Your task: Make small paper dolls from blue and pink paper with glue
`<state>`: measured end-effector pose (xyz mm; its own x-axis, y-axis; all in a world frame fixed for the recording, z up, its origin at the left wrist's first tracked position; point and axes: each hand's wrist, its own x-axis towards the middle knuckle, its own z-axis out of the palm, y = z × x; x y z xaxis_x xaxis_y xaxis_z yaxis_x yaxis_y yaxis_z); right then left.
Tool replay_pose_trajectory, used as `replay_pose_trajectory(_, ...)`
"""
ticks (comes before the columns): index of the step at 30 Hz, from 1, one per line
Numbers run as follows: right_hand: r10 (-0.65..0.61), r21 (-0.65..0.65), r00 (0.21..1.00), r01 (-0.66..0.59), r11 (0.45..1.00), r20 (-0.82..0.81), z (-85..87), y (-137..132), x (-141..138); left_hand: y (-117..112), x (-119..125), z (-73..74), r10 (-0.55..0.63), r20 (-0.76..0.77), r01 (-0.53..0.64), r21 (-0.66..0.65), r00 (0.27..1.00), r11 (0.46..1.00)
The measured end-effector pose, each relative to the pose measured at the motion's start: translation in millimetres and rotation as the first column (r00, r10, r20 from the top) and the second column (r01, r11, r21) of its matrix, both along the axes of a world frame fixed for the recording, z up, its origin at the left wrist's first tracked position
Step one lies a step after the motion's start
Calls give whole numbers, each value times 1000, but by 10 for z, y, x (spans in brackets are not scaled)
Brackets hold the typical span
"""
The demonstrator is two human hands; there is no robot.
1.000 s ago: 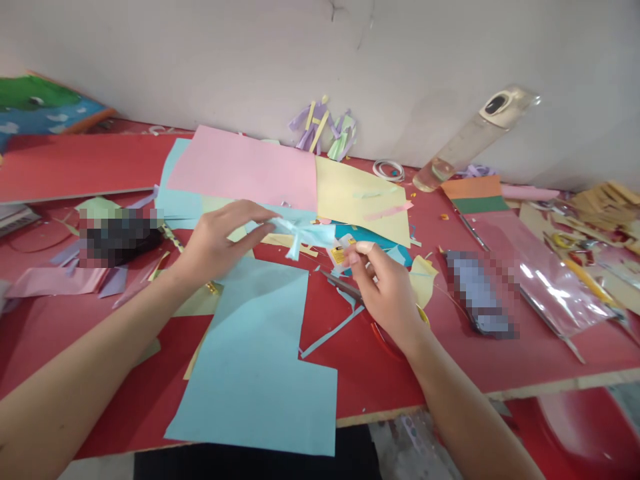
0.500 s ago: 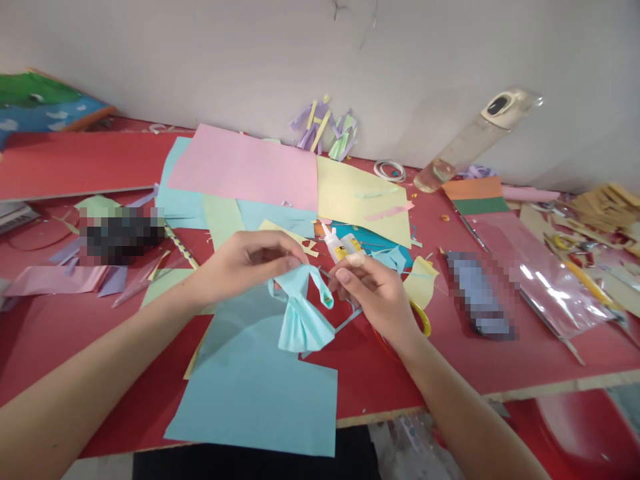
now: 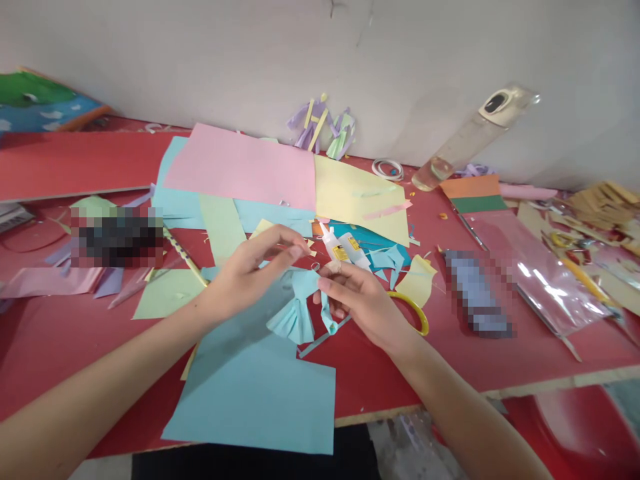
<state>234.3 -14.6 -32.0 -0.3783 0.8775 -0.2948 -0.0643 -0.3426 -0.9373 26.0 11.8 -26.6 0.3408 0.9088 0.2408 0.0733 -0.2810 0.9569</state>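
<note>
A light-blue paper dress (image 3: 293,320) with a pleated skirt hangs tilted in front of me. My right hand (image 3: 357,297) pinches it at the shoulder, beside one paper sleeve. A small loop sticks up by the neck. Just above and left of the neck is my left hand (image 3: 267,267), apart from the dress. Its thumb and index finger come together; anything between the tips is too small to make out. Behind my right hand lie white glue bottles (image 3: 340,248) with yellow labels. Beneath the dress is a sheet of blue paper (image 3: 255,400).
Pink paper (image 3: 245,163) and yellow paper (image 3: 360,193) lie at the back. Paper figures (image 3: 313,127) lean on the wall beside a tilted water bottle (image 3: 457,147). Yellow-handled scissors (image 3: 417,310), a pencil (image 3: 185,253) and a clear pouch (image 3: 545,273) lie around.
The left hand has let go of the dress's top and moved slightly up. The right hand has taken hold of the shoulder, and the dress has swung left.
</note>
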Motion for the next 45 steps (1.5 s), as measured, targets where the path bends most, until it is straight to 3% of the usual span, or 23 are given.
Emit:
replay_pose_trajectory(4, -97, -19, 993, 96, 995, -64, -19, 20, 10, 46, -50, -6, 89, 43, -89, -10, 995, 996)
replay_pose_trajectory(8, -205, -38, 973, 202, 979, -109, 10, 32, 12, 54, -75, 0, 132, -5, -132, 82, 991, 988)
replay_pose_trajectory(13, -271, 0, 946, 276, 961, -177, 17, 37, 15, -5, -51, 13, 189, 54, -195, 142, 981, 971)
replay_pose_trajectory(19, -282, 59, 936, 300, 952, -209, -16, 16, 20, -13, -63, -2, 133, -48, -125, 146, 990, 981)
replay_pose_trajectory(26, -270, 192, 954, 291, 937, -128, -17, -29, 27, 14, -91, -17, 71, -118, -47, 194, 990, 980)
replay_pose_trajectory(45, -288, 171, 946, 312, 935, -151, 30, -18, 5, -21, -85, 9, 66, -139, -17, 329, 988, 944)
